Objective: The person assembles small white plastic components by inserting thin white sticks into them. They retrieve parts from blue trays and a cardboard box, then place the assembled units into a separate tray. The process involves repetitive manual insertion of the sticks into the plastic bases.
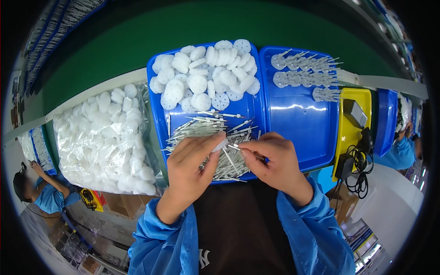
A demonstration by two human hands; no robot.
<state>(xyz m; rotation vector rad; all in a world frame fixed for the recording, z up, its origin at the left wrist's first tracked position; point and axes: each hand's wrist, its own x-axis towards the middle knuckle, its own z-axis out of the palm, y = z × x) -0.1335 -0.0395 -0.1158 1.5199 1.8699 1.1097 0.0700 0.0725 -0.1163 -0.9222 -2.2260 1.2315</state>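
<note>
Presently, above the blue tray (pixel 160 114), the left hand (pixel 190 167) pinches a white disc (pixel 221 145); the right hand (pixel 275 160) pinches what looks like a grey pin (pixel 233 147). Misalignment may drop either into the pin pile (pixel 206 130).

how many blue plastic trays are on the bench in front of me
3: the blue plastic tray with white discs and pins under both hands, the one holding assembled rows beside it, another far right. More may be hidden.
</note>
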